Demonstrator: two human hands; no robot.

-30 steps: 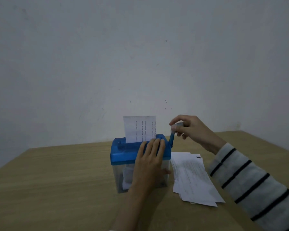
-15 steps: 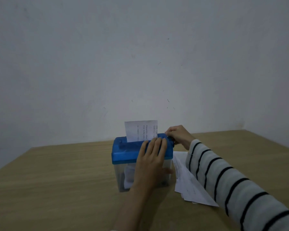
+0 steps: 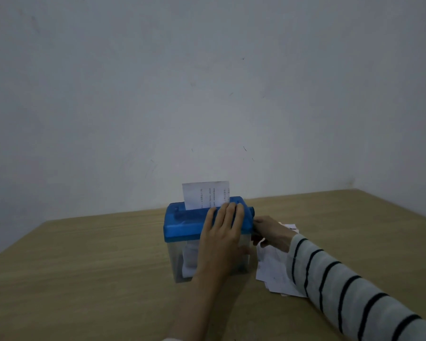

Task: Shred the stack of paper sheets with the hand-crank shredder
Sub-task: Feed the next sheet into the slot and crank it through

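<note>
A small hand-crank shredder (image 3: pixel 182 225) with a blue top and a clear bin stands on the wooden table (image 3: pixel 84 267). A printed paper sheet (image 3: pixel 205 194) sticks upright out of its slot. My left hand (image 3: pixel 223 232) lies flat over the blue top and front, fingers straight, holding it down. My right hand (image 3: pixel 271 232) is low at the shredder's right side, curled round the crank handle, which it hides. The stack of paper sheets (image 3: pixel 273 274) lies on the table right of the shredder, partly under my right arm. Shredded paper shows inside the bin.
A bare grey wall rises behind the table. The table's far edge runs just behind the shredder, and its right corner lies at the far right. My striped right sleeve (image 3: pixel 349 299) crosses the front right.
My right hand has swung the crank from the top, forward and down to the shredder's right side. The sheet has sunk a little lower into the slot. The left hand has stayed put.
</note>
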